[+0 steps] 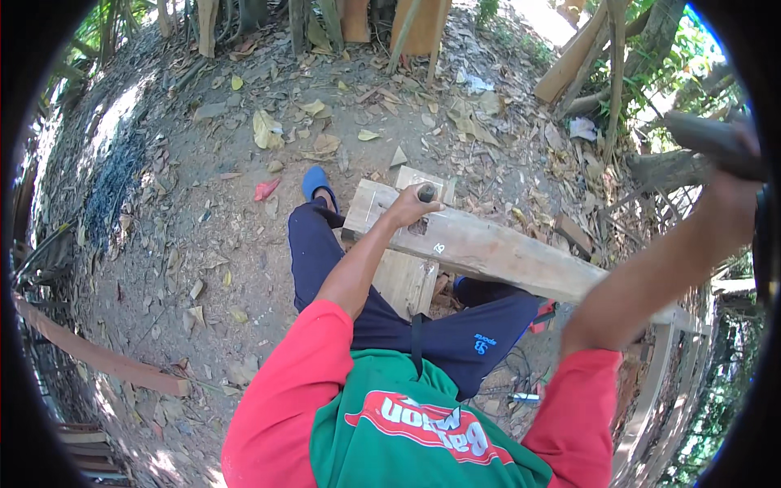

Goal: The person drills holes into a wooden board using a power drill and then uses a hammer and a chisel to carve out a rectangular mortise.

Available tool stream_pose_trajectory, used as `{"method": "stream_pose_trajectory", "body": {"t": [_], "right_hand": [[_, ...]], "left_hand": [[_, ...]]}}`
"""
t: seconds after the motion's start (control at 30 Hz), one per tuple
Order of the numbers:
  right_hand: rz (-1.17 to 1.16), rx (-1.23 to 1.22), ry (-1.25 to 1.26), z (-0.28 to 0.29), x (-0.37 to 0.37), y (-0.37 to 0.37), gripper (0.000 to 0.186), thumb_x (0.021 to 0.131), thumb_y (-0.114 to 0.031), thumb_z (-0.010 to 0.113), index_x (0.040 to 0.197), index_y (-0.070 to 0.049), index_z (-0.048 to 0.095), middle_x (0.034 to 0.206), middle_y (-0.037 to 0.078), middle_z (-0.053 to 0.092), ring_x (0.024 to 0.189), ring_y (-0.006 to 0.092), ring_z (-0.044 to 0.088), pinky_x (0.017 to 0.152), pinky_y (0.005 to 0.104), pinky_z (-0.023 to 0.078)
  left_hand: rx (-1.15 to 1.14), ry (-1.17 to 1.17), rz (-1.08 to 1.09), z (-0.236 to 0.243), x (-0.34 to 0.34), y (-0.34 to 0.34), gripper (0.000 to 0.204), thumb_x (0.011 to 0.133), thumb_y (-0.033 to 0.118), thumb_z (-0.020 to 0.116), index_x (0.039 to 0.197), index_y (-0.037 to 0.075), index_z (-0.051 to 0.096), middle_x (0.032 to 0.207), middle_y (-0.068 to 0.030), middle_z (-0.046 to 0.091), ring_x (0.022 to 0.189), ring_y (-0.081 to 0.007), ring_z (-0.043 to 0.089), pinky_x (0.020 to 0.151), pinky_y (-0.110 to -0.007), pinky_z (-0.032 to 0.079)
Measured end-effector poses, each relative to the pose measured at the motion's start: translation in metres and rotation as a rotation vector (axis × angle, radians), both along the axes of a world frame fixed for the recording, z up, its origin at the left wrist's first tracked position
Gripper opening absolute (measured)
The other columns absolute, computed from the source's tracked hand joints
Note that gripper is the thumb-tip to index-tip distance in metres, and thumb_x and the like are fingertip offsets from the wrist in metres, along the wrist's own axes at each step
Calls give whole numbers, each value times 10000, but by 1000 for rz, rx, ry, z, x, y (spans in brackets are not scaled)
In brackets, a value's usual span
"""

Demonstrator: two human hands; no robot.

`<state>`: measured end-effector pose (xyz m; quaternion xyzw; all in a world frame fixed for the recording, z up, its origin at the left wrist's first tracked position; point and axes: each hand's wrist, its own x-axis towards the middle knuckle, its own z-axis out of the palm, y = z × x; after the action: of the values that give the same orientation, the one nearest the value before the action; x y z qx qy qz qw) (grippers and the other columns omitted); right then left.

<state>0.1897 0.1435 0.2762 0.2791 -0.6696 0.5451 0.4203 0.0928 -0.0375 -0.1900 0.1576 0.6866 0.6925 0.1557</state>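
Note:
A long wooden beam (504,248) lies slantwise before me, its near-left end between my legs. My left hand (409,208) is closed round a chisel, whose dark round handle end (426,193) pokes up out of the fist. The chisel's blade is hidden under the hand. Beside it, a dark cut-out mortise (419,228) shows in the beam's top face. High at the far right, my right hand (730,199) is raised and closed on a dark mallet (708,142), somewhat blurred, well apart from the chisel. Part of the mallet runs into the picture's dark rim.
Under the beam is a pale wooden board (404,281). Dry leaves cover the dirt ground, with a reddish plank (102,348) at the left. A brick-like block (574,234) lies beyond the beam. Posts and boards (419,28) stand at the back; cables (521,378) lie by my right leg.

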Motion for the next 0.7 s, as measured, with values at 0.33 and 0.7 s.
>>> {"method": "stream_pose_trajectory", "body": {"t": [0.33,0.7], "right_hand": [[-186,576,-1429,-400,67,-46,395,767,-159,625,1074,83,567,1030,241,606,943,318,575,813,424,468],[-40,640,-1853,-464,159,-46,415,781,-299,686,1041,18,627,939,239,681,915,391,663,825,467,513]], "left_hand": [[62,-108,-23,-13,-2,8,111,837,67,721,880,100,624,807,57,593,757,-55,545,731,-260,487],[-141,229,21,-8,59,-14,196,804,148,759,760,64,587,702,14,565,720,-80,538,641,-279,457]]}}
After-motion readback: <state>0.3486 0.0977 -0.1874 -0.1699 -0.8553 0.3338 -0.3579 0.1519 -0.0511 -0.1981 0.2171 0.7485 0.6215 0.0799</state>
